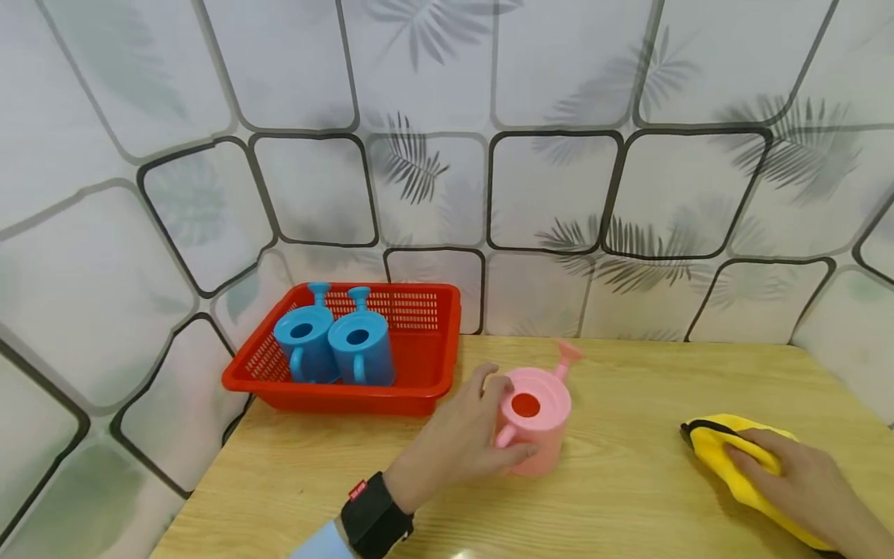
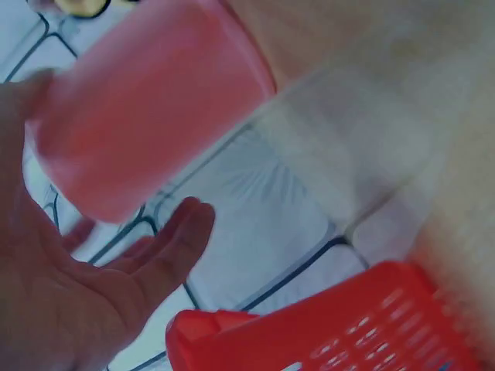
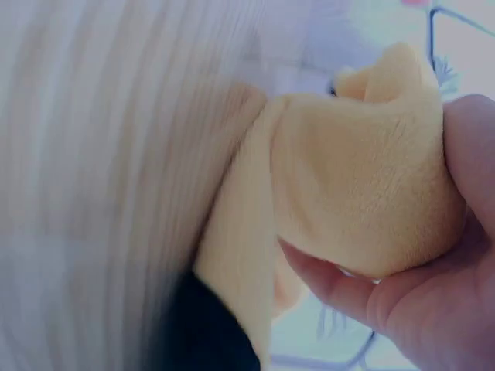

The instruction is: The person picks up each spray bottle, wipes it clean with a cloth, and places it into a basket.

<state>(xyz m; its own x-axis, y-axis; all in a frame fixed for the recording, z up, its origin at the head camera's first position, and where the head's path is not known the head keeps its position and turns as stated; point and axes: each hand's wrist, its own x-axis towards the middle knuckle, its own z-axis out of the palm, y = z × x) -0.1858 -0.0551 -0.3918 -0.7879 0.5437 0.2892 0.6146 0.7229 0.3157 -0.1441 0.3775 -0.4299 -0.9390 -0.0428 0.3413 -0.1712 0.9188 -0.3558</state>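
The pink watering can (image 1: 543, 436) stood on the tabletop (image 1: 615, 481), right of centre in the frame, with the left hand (image 1: 464, 439) at its handle side. That grip looked loose, fingers spread rather than closed round the can; firm contact could not be confirmed. A sideways nudge from those fingertips could have tipped it or sent it sliding, and a one-sided lift could have let it slip. At lower right, the right hand's (image 1: 806, 481) grip pinched a bunched yellow cloth (image 1: 712, 450); its slack folds might have slid free if the pinch had eased. At centre left, two blue watering cans (image 1: 378, 363) in a red basket (image 1: 349, 401) risked a knock from any careless leftward swing.
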